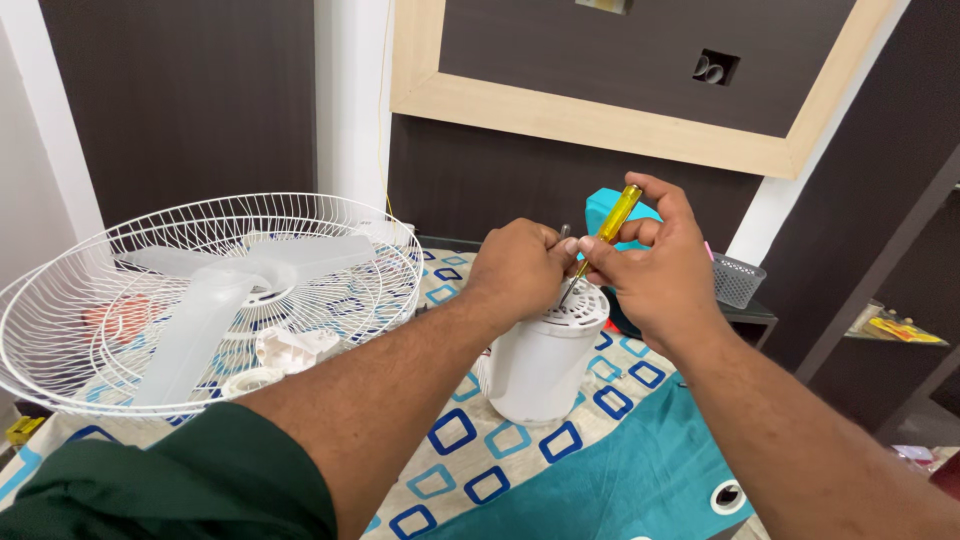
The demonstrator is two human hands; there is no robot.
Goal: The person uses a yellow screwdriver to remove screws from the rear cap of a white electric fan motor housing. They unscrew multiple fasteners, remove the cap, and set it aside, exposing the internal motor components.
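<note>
1. The right hand (655, 265) is closed around a screwdriver (598, 243), with the thumb and fingers pinching the lower part of its translucent yellow handle.
2. The screwdriver's long axis runs on a slant: the handle end points up and to the right, above the knuckles, and the metal shaft points down and to the left.
3. The tip of the shaft reaches the slotted top of a white fan motor housing (540, 365); the exact spot it touches is hidden between the two hands.
4. The left hand (520, 268) is curled shut over the top edge of the housing, its fingertips just beside the shaft. A short dark metal stub shows above these fingers, but I cannot tell whether the hand grips it.
5. The motor housing stands upright on a cloth (470, 470) patterned with blue and teal squares; its vented cap faces up and its rounded body rests on the cloth.
6. To the left, well apart from the hands, a white wire fan guard (60, 330) lies open side up, with a translucent three-blade fan blade (200, 315) lying in it.
7. Small white plastic parts (290, 350) lie on the cloth beneath the guard's wires.
8. Behind the right hand are a teal object (600, 205) and a small grey mesh basket (738, 280).
</note>
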